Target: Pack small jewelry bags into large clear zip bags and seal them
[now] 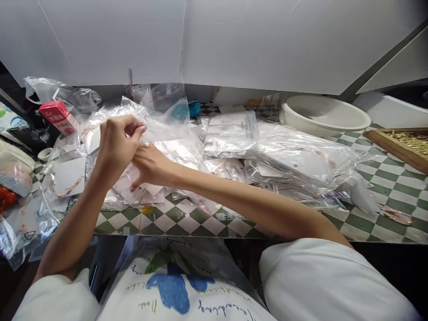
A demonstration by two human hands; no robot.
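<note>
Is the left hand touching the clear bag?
Touching: the head view shows the left hand pinching the bag at its edge.

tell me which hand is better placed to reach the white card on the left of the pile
Left, probably: the left hand, though pinching the clear plastic bag, sits closer to the white card. The right hand comes from the far side, its arm stretched across the body.

Under the right hand (151,166), matt white paper cards (142,189) lie inside thin clear plastic bags (230,142) — glossy, crinkled film. Farther from the hand, a smooth white basin (324,111) and a wooden tray rim (397,147) — worktop (394,191) smooth, faintly shiny.
</note>
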